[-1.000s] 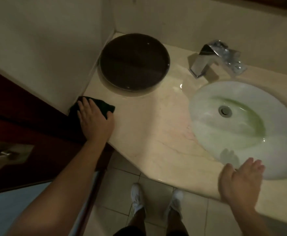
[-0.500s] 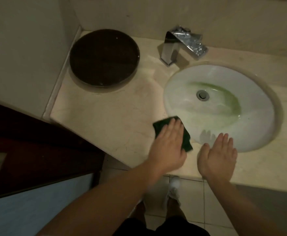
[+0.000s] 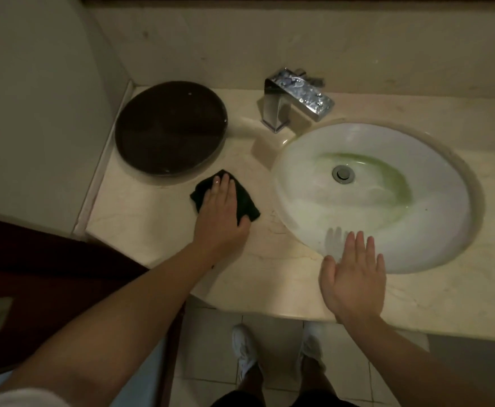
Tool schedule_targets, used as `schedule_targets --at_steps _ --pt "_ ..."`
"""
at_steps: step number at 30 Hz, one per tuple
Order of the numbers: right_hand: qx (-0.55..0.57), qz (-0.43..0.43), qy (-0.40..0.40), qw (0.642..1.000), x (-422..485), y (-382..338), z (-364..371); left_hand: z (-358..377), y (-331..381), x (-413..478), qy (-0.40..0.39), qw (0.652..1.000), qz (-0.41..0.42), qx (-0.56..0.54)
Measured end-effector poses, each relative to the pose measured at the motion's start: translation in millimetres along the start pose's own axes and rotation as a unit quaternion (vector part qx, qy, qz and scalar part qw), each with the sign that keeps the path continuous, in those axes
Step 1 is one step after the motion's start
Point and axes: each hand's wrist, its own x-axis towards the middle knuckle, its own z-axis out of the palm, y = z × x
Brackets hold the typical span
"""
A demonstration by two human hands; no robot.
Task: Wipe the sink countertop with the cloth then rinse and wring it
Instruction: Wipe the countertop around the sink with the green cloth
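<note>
A dark green cloth [image 3: 247, 205] lies flat on the beige marble countertop [image 3: 152, 224], between the round dark tray and the basin. My left hand [image 3: 221, 211] presses palm-down on the cloth, fingers together and pointing away from me. My right hand [image 3: 354, 277] hovers flat with fingers spread over the counter's front edge, its fingertips over the near rim of the white oval sink [image 3: 445, 224]. That hand holds nothing. The sink has a green stain around its drain [image 3: 342, 173].
A round dark brown tray [image 3: 171, 127] sits at the back left of the counter, against the wall. A chrome faucet [image 3: 296, 98] stands behind the sink. A dark wooden door [image 3: 35, 274] is at the left. My white shoes [image 3: 247, 352] stand on the tiled floor below.
My left hand slid the cloth from the counter's far left corner to the sink's near rim, then back left toward the tray. My right hand stayed near the front edge.
</note>
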Motion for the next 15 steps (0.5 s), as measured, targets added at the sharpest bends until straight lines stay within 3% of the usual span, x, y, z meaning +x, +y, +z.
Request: schedule_targets --at_steps 9,15 --pt "0.005 0.0 -0.012 1.0 1 1 -2 -5 41 105 0.008 1.0 0.008 0.008" --pt "0.021 0.006 -0.014 1.0 3 1 -3 2 46 100 0.032 0.998 0.048 0.029"
